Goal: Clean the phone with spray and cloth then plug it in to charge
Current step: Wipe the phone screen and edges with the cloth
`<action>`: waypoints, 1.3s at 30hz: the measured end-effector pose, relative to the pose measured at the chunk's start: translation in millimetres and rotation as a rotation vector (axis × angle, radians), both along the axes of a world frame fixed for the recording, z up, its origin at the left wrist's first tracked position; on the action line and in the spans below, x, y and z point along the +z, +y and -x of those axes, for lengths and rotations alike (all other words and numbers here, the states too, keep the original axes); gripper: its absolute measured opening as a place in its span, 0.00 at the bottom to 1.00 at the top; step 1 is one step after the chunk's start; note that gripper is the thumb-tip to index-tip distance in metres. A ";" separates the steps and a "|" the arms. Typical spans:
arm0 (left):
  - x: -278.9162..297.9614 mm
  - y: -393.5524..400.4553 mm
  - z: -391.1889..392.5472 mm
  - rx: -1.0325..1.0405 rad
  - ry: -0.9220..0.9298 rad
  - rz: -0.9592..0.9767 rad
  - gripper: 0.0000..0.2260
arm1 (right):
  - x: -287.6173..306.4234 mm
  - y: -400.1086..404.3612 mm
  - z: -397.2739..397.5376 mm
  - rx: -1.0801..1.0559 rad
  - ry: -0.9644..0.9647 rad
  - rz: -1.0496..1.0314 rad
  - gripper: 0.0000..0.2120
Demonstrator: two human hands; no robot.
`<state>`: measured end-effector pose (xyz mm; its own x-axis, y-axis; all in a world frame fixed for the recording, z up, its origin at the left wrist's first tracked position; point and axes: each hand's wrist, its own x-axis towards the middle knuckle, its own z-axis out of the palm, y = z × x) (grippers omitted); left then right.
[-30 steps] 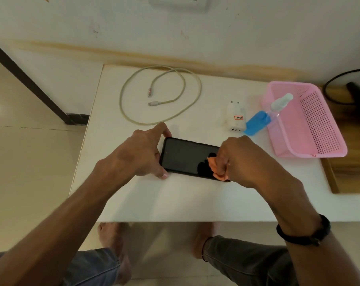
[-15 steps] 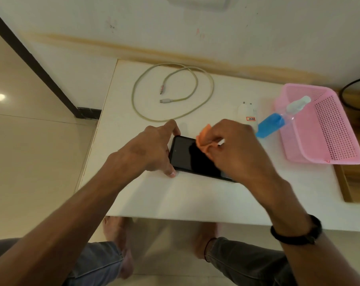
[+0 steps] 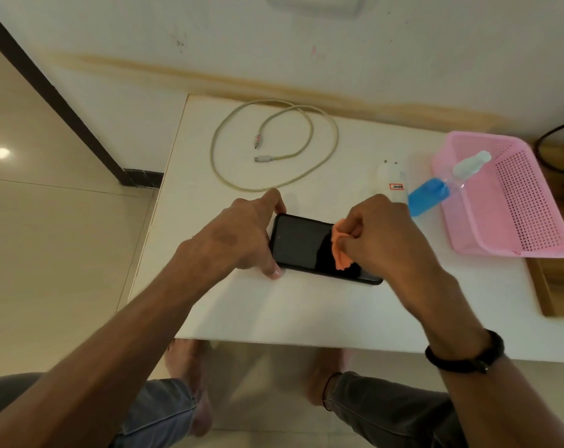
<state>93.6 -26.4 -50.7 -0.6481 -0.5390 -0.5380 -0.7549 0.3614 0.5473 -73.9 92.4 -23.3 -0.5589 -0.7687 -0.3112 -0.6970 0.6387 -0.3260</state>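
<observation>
White table (image 3: 306, 312) against a pale wall (image 3: 274, 43), tiled floor (image 3: 48, 253) off to its left side. Nearest the person, below the table edge, knees in grey trousers (image 3: 387, 412) and bare feet show. On the table, the phone (image 3: 303, 244) lies flat, dark screen up, its long side running left to right. At the phone's left end the left hand (image 3: 235, 240) pinches it by its edges: the forefinger at the far corner, the thumb at the near corner. Over the phone's right half, the right hand (image 3: 384, 240) has its fingers curled round a bunched orange cloth (image 3: 338, 247), which touches the screen. A black band (image 3: 468, 357) circles the right wrist. Beyond the phone, to its right, a white charger (image 3: 390, 179) lies on the table, partly hidden behind the right hand. Just right of the charger, a spray bottle (image 3: 435, 192) with blue liquid leans over the rim of a pink basket (image 3: 526, 221), its nozzle end inside. Farther beyond the phone, near the wall, a beige cable (image 3: 322, 166) lies in a loose loop, both plugs free inside it.
</observation>
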 end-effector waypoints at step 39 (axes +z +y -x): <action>4.8 3.2 2.6 0.030 -0.041 0.002 0.42 | 9.3 2.0 27.7 -0.094 0.049 -0.117 0.06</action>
